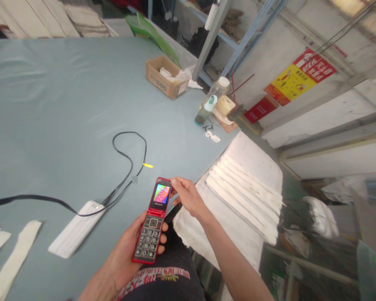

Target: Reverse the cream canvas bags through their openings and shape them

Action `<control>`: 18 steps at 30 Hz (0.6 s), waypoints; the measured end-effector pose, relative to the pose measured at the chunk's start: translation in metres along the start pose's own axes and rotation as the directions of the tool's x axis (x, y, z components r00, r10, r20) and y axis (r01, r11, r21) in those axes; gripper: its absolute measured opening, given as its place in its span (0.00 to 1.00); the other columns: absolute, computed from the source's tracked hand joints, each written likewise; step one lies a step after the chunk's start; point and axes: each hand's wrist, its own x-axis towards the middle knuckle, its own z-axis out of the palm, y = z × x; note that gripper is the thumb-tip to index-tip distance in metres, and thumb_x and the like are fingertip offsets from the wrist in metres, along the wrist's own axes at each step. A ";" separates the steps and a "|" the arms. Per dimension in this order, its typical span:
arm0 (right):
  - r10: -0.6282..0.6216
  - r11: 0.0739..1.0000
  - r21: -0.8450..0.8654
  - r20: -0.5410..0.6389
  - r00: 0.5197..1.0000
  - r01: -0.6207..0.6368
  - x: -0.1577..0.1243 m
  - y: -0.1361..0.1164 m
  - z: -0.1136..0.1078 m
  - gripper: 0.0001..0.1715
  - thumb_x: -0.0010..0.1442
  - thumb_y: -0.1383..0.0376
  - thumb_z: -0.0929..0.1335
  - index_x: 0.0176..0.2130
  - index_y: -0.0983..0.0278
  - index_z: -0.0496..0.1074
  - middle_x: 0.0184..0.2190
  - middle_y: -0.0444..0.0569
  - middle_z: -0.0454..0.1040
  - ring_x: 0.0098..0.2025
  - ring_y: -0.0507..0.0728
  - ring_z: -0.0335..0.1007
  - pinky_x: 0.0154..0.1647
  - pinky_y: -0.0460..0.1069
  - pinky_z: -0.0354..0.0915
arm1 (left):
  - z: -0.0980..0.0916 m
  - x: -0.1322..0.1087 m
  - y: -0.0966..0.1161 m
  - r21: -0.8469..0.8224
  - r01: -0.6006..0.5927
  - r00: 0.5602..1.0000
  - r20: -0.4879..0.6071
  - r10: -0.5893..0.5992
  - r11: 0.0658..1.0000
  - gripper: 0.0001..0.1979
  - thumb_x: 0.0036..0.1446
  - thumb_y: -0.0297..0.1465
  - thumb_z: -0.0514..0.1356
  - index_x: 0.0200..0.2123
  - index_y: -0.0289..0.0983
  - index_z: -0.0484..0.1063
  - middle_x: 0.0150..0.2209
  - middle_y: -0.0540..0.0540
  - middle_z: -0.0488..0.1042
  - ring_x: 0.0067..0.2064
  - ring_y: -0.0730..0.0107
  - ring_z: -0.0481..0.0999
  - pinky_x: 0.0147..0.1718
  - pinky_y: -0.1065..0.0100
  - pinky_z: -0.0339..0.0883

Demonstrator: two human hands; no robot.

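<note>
A red flip phone (151,225) is unfolded over my lap, its small colour screen lit above a keypad with large numbers. My left hand (130,240) wraps round the keypad half from below, fingertips showing along its right edge. At the upper right side of the screen half, my right hand (185,194) pinches the lid's edge between thumb and fingers. Left of the phone, a white power strip or case (76,230) lies on the blue-green table (65,104), with a black cord (128,155) running across it and looping beyond.
Stacked white cloth strips (244,192) lie on a padded surface to the right. A cardboard box (166,79), a green-capped bottle (205,110) and a clear jar (219,88) stand at the table's far edge. Pale fabric strips (17,257) lie at the lower left.
</note>
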 end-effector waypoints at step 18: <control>0.003 1.000 0.016 -0.023 1.000 -0.002 0.000 0.008 -0.003 0.32 0.65 0.37 0.73 0.38 0.63 0.83 0.32 0.48 0.82 0.35 0.56 0.78 0.29 0.45 0.69 | 0.001 0.002 -0.001 0.025 0.006 1.000 -0.017 -0.005 1.000 0.20 0.80 0.36 0.57 0.44 0.28 0.83 0.36 0.35 0.87 0.28 0.60 0.85 0.25 0.63 0.83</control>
